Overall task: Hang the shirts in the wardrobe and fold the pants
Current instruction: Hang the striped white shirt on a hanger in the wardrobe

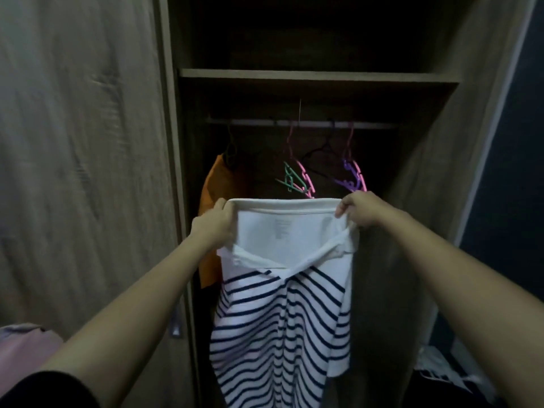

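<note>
I hold a white polo shirt with navy stripes (pixel 282 319) up in front of the open wardrobe (pixel 318 75). My left hand (pixel 213 228) grips the left end of its white collar. My right hand (pixel 363 209) pinches the right end. The shirt hangs down from both hands, collar spread wide. Behind it, a rail (pixel 300 123) carries an orange shirt (pixel 216 187) on the left and several bare hangers: pink and green (pixel 297 178), a dark one (pixel 319 151), and purple (pixel 351 176).
The wardrobe door (pixel 82 160) stands at the left with a handle (pixel 176 322) low on its edge. A pink garment (pixel 20 346) lies at the lower left. White wire items (pixel 441 369) sit at the lower right by a dark wall.
</note>
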A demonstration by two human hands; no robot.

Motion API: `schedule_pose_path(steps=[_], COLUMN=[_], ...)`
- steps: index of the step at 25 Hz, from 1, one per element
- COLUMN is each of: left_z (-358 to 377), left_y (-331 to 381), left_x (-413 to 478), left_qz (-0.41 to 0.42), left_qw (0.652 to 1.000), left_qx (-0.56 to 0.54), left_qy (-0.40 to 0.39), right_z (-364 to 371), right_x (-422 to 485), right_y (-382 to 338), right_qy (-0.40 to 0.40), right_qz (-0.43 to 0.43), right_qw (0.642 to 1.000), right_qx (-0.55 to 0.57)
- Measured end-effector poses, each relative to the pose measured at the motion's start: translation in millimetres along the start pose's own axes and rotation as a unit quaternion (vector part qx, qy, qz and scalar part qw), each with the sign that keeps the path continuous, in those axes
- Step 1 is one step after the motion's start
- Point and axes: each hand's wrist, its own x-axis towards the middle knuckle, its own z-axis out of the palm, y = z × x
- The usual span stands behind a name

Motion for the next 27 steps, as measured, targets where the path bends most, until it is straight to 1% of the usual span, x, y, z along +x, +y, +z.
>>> schedule_pose_path(steps=[1, 2, 3, 4, 5, 6, 7, 9, 11, 12, 14, 16, 18, 20, 22, 24, 26, 27], left_z=[2, 0, -3, -5, -7, -9, -9, -10, -9, -8, -7, -6, -3, -1, 2, 6, 15, 18], left_y=[2, 4, 8, 12, 15, 17, 15, 8, 5, 6, 9, 10, 14, 24, 38, 53, 73, 83], left_x=[-1, 0, 3, 7, 8, 10, 11, 15, 20, 23, 30, 37, 41, 53, 76, 106, 136, 147], left_qz=[-0.004, -0.012, -0.016, -0.018, -0.017, -0.017, -0.024, -0.014, 0.035, 0.043, 0.011, -0.037, -0.075, -0.109, -0.143, -0.159, -0.172, -0.176], left_qw=[1.000, 0.996, 0.990, 0.986, 0.986, 0.988, 0.990, 0.992, 0.990, 0.990, 0.985, 0.968, 0.954, 0.934, 0.920, 0.904, 0.880, 0.876], left_qx=[-0.027, -0.066, -0.079, -0.053, -0.007, 0.028, 0.041, 0.021, -0.002, -0.030, -0.130, -0.219, -0.269, -0.325, -0.350, -0.386, -0.437, -0.446], left_qy=[0.013, 0.060, 0.115, 0.157, 0.163, 0.149, 0.130, 0.124, 0.134, 0.132, 0.115, 0.114, 0.110, 0.103, 0.106, 0.092, 0.069, 0.057], right_z=[3, 7, 14, 22, 28, 32, 33, 25, 15, 11, 5, -1, -6, -10, -10, -8, -4, -2], right_x=[-2, -5, -8, -12, -16, -20, -23, -24, -20, -16, -7, 4, 15, 23, 26, 28, 33, 37], right_y=[1, 2, 4, 4, 4, 4, 4, 6, 9, 11, 12, 9, 2, -9, -21, -27, -25, -22], right_qy=[0.013, 0.037, 0.056, 0.060, 0.050, 0.034, 0.021, 0.029, 0.060, 0.064, 0.041, 0.014, 0.017, 0.018, 0.017, 0.007, 0.006, 0.008], right_qz=[0.005, 0.014, 0.020, 0.020, 0.016, 0.014, 0.019, 0.048, 0.073, 0.077, 0.055, 0.005, -0.031, -0.042, -0.058, -0.080, -0.099, -0.106], right_qw=[1.000, 0.999, 0.996, 0.995, 0.994, 0.994, 0.995, 0.996, 0.995, 0.995, 0.997, 1.000, 0.999, 0.999, 0.998, 0.997, 0.995, 0.994], right_qx=[-0.013, -0.035, -0.060, -0.081, -0.094, -0.099, -0.095, -0.069, -0.030, -0.004, 0.021, 0.010, -0.006, 0.002, 0.008, -0.005, -0.017, -0.017])
